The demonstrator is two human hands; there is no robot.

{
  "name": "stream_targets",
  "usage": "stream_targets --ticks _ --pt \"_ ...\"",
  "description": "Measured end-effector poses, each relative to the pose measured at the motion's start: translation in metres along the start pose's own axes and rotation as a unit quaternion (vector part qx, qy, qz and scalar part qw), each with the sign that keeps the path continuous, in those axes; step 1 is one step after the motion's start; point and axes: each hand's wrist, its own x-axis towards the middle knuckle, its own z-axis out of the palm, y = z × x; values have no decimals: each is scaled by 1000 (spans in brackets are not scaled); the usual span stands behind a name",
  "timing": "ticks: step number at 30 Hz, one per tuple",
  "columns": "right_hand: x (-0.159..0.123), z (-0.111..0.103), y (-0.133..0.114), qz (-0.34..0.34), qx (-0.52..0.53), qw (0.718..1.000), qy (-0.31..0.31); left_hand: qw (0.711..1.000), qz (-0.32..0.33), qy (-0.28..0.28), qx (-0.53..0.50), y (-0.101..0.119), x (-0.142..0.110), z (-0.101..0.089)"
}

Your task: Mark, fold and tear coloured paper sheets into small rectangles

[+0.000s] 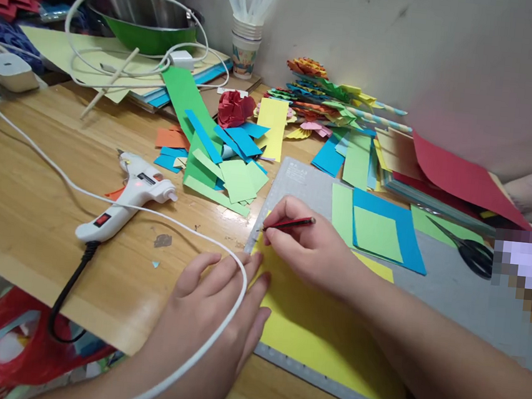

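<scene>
My right hand is closed on a short red-and-black pencil, its tip near the upper left corner of a yellow sheet of paper. Fingers apart, my left hand rests at the left edge of that sheet and holds nothing. Under the sheet is a grey cutting mat. A white cable runs across in front of my left hand. Beyond my right hand, a light green square lies on a blue sheet, and black scissors lie farther right.
A white glue gun lies on the wooden table at left. Behind it are paper scraps, a red crumpled paper ball, paper cups and a green pan. Paper flowers lie along the wall.
</scene>
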Motion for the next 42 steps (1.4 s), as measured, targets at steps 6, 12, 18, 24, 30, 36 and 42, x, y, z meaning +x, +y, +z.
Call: stream_targets --ticks 6,12,18,24,30,36,42 --pt "0 2 15 -47 -25 998 19 998 15 55 9 -2 -1 3" --pt "-1 4 17 -62 -69 996 7 998 25 47 18 -3 1 4" --pt "-2 4 16 -65 -90 994 0 998 17 63 21 -1 0 5" --pt "-2 3 16 -63 -91 994 -22 998 29 50 26 -1 -1 4" --pt "-2 4 17 -73 -73 995 -3 998 20 64 20 0 -1 5" --pt "-2 5 18 -69 -89 994 -1 998 15 61 18 0 0 4" --pt "-3 5 17 -83 -85 993 -13 998 18 60 17 -1 1 2"
